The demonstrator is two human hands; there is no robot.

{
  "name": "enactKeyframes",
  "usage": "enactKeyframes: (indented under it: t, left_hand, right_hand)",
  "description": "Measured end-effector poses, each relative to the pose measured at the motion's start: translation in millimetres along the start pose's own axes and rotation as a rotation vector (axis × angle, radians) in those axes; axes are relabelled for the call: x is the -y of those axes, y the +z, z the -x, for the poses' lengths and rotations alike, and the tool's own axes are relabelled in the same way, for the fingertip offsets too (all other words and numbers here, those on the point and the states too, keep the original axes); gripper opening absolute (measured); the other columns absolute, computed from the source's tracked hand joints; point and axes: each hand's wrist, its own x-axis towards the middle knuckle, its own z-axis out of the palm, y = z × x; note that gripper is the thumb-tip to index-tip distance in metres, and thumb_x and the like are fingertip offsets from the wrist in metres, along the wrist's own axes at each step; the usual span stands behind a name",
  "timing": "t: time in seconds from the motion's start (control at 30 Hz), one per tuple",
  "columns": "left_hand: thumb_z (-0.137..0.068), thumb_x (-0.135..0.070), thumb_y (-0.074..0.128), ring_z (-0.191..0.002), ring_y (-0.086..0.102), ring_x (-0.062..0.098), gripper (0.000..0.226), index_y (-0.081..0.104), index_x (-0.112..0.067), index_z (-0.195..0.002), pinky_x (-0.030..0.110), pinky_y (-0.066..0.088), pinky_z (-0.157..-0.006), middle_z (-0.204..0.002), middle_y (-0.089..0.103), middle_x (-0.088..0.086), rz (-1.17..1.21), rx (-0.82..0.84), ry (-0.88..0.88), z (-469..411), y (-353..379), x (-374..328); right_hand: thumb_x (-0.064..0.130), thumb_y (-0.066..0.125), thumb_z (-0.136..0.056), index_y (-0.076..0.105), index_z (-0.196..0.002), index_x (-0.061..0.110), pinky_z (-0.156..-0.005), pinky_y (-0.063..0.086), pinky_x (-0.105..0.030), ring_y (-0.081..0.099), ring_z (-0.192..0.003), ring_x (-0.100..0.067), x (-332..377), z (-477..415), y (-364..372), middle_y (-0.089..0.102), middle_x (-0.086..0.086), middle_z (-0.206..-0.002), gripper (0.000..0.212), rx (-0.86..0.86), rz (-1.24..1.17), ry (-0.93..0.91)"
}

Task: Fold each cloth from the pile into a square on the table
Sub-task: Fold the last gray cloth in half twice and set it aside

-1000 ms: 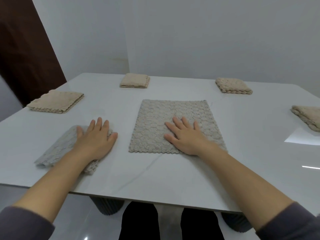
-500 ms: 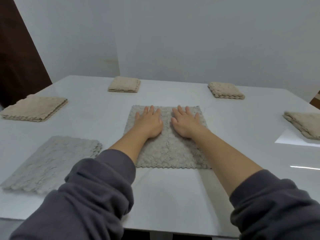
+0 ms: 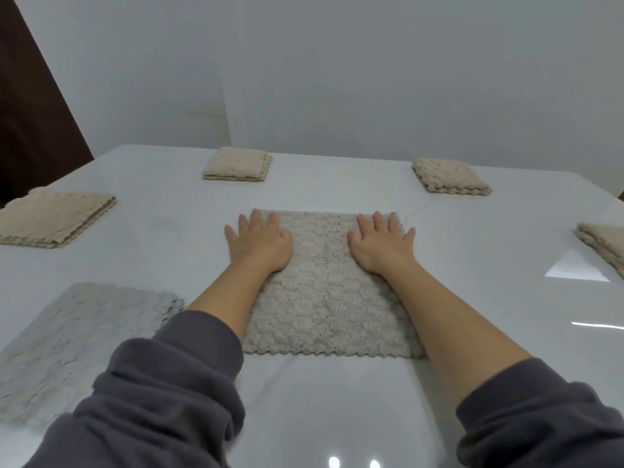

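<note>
A pale grey textured cloth [image 3: 324, 292] lies flat and spread out in the middle of the white table [image 3: 337, 400]. My left hand [image 3: 258, 243] presses flat on its far left corner, fingers straight and spread. My right hand [image 3: 381, 243] presses flat on its far right corner in the same way. A second grey cloth [image 3: 77, 342] lies flat at the near left, apart from both hands.
Folded beige cloths sit around the table: one stack at the left edge [image 3: 54, 216], one at the far middle [image 3: 238, 163], one at the far right [image 3: 449, 177], one at the right edge [image 3: 604, 241]. A dark door [image 3: 30, 113] stands at the left.
My left hand left the near-left cloth and came onto the middle cloth. Both hands then slid apart from its centre to its far corners.
</note>
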Motion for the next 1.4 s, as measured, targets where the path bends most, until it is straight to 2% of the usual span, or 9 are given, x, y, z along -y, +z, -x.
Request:
enactKeyframes:
  t: [0.1,0.3,0.5,0.7,0.9,1.03,1.17,1.27,1.4]
  left_hand:
    - [-0.098,-0.038,0.010,-0.148,-0.010,0.030,0.062,0.000,-0.017,-0.155,0.051,-0.008,-0.118,-0.161,-0.008,0.013,0.002,-0.040,-0.078,2,-6,3]
    - [-0.102,-0.040,0.012,-0.149,-0.006,0.019,0.057,0.001,-0.022,-0.155,0.050,-0.004,-0.119,-0.162,-0.007,0.002,-0.002,0.002,0.356,13,0,-24]
    - [-0.099,-0.040,0.010,-0.148,-0.010,0.026,0.063,-0.001,-0.013,-0.154,0.051,-0.006,-0.118,-0.161,-0.010,0.010,-0.065,-0.045,0.042,29,-2,3]
    - [-0.102,-0.038,0.014,-0.148,-0.010,0.018,0.060,-0.001,-0.014,-0.154,0.046,-0.007,-0.119,-0.162,-0.010,0.003,0.003,-0.056,0.298,86,0,-16]
    - [-0.101,-0.043,0.010,-0.149,-0.007,0.018,0.061,-0.002,-0.017,-0.154,0.047,-0.005,-0.119,-0.162,-0.008,-0.001,-0.015,-0.007,0.167,102,4,27]
    - [-0.101,-0.038,0.018,-0.148,0.003,0.024,0.060,0.013,-0.008,-0.152,0.047,-0.002,-0.119,-0.161,0.007,0.009,-0.016,-0.136,0.116,113,1,37]
    - [-0.095,-0.036,0.046,-0.116,0.049,0.014,0.035,0.056,-0.018,-0.123,0.035,0.038,-0.099,-0.125,0.054,-0.003,0.179,-0.358,0.502,139,-12,38]
    - [-0.086,-0.051,0.055,-0.089,0.048,0.002,0.025,0.058,-0.030,-0.099,0.023,0.041,-0.074,-0.096,0.052,-0.016,0.186,-0.184,0.766,162,-21,30]
    - [-0.092,-0.041,0.054,-0.085,0.052,0.011,0.015,0.054,-0.026,-0.089,0.030,0.042,-0.068,-0.086,0.051,-0.014,0.134,-0.232,0.771,162,-12,22]
  right_hand:
    - [0.045,0.009,-0.099,0.003,-0.156,0.022,-0.115,-0.010,-0.059,-0.008,-0.149,-0.032,4,4,-5,-0.004,-0.009,-0.163,0.062,-0.028,0.014,0.064]
    - [0.045,0.011,-0.102,0.003,-0.156,0.025,-0.117,-0.009,-0.056,-0.011,-0.149,-0.028,18,18,1,-0.007,-0.003,-0.163,0.059,0.002,0.007,-0.211]
    - [0.043,0.011,-0.102,0.005,-0.156,0.021,-0.117,-0.007,-0.056,-0.008,-0.149,-0.030,-18,34,-3,-0.003,-0.006,-0.164,0.059,-0.029,0.023,-0.070]
    - [0.042,0.013,-0.103,0.003,-0.156,0.016,-0.118,-0.008,-0.054,-0.011,-0.149,-0.026,15,87,3,-0.005,-0.007,-0.163,0.060,-0.039,0.029,-0.272]
    - [0.042,0.013,-0.102,0.004,-0.156,0.020,-0.119,-0.004,-0.054,-0.007,-0.150,-0.022,-34,104,5,-0.004,0.001,-0.164,0.059,-0.012,-0.020,-0.165]
    - [0.040,0.012,-0.103,0.009,-0.155,0.016,-0.118,-0.003,-0.055,-0.003,-0.150,-0.025,-52,114,2,0.001,-0.001,-0.164,0.058,-0.041,-0.031,-0.110]
    - [0.033,0.028,-0.103,0.032,-0.148,0.014,-0.118,0.005,-0.050,0.018,-0.147,-0.024,-47,132,-4,0.027,-0.005,-0.157,0.049,-0.245,-0.060,-0.237]
    - [0.037,0.046,-0.098,0.053,-0.134,0.018,-0.106,0.035,-0.037,0.049,-0.120,-0.017,-29,153,-10,0.055,0.002,-0.128,0.041,-0.289,-0.238,-0.426]
    - [0.054,0.061,-0.084,0.056,-0.115,0.028,-0.081,0.043,-0.028,0.051,-0.093,-0.007,-11,171,-8,0.054,0.015,-0.099,0.041,-0.178,-0.225,-0.570]
